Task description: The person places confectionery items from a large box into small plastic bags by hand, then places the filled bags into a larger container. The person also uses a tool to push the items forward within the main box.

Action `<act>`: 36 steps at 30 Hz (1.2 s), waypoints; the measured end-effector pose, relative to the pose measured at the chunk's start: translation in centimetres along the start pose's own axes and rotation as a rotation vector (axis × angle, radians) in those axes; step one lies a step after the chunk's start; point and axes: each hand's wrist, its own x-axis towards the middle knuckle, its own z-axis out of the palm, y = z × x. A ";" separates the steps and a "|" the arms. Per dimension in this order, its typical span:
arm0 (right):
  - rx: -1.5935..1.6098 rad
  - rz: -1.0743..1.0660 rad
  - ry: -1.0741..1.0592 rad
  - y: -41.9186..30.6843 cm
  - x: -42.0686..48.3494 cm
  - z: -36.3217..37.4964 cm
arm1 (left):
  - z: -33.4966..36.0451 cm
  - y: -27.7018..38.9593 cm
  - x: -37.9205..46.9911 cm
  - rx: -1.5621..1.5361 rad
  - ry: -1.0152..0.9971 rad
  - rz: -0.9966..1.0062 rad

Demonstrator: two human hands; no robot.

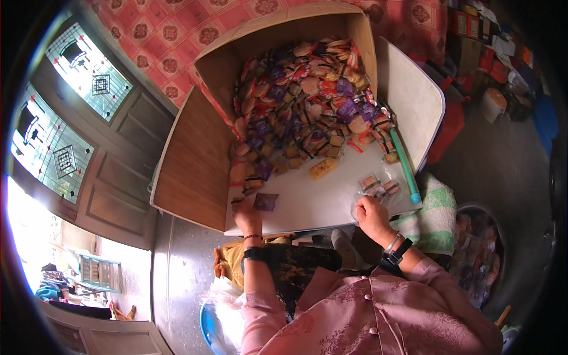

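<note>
My left hand (247,217) is at the table's front left edge, its fingers at a small wrapped snack with a dark band (237,201); whether it grips the snack is unclear. Just right of it lies a purple packet (266,202). My right hand (372,216) is closed on the edge of a clear plastic bag (396,172) that has several small banded snack packs (391,187) in it. Behind both hands a large heap of wrapped snacks (310,111) spreads out of an open cardboard box (284,21) onto the white tabletop (297,217). A yellow pack (322,168) lies at the heap's front.
A green tube (404,166) lies along the right side. Upright boards flank the work surface, a brown one (195,164) left and a white one (415,95) right. A striped towel (432,215) hangs at the right corner. Below it stands a round container (501,266) of packed bags. A blue basin (208,326) holds plastic bags.
</note>
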 end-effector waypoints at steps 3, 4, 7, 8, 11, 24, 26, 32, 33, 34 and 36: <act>-0.023 0.013 -0.010 0.8 -0.1 -0.4 | 0.4 -0.1 1.5 -0.190 0.073 -0.035; -0.031 0.019 -0.005 1.0 -0.2 -0.5 | 0.6 -0.3 2.0 -0.112 -0.035 -0.109; -0.052 0.033 0.013 1.9 -0.2 -1.1 | 2.2 0.1 3.6 -0.210 -0.174 -0.198; -0.003 -0.003 0.001 0.6 0.0 -0.2 | 2.0 -4.5 3.5 0.027 -0.111 -0.075; 0.014 0.003 -0.007 0.2 -0.1 0.2 | 3.4 -8.0 4.0 0.472 -0.193 0.167; 0.042 0.060 -0.009 1.2 -0.5 -1.1 | -3.8 4.2 -0.5 -0.994 -0.122 -0.537; 0.050 0.047 -0.008 0.8 -0.3 -0.9 | -5.3 7.0 -2.3 -1.132 0.002 -0.507; 0.073 0.093 -0.013 -0.3 -0.3 -1.5 | -7.2 19.0 -7.9 -1.293 -0.536 -0.456; 0.069 0.105 -0.021 -0.1 -0.3 -1.6 | -6.7 20.9 -8.7 -1.289 -0.652 -0.484; 0.068 0.113 -0.030 -0.2 -0.3 -1.7 | -6.0 22.7 -9.5 -1.327 -0.688 -0.475; 0.080 0.113 -0.023 -0.4 -0.3 -1.7 | -4.4 24.4 -10.5 -1.305 -0.745 -0.426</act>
